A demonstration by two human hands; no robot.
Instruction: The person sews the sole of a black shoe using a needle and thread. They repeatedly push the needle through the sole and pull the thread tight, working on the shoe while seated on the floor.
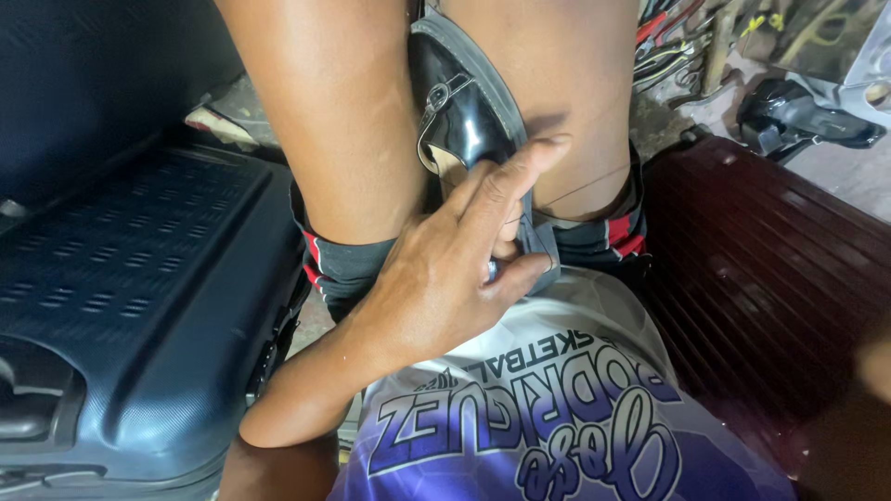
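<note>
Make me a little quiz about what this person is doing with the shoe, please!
1. True or false: the black shoe is wedged between the person's bare knees.
2. Which hand pinches the shoe's edge? A) the left hand B) the right hand C) both hands together
3. Fill in the missing word: the ribbed suitcase on the person's left side is dark ____.

Key: 1 true. 2 A. 3 blue.
</note>
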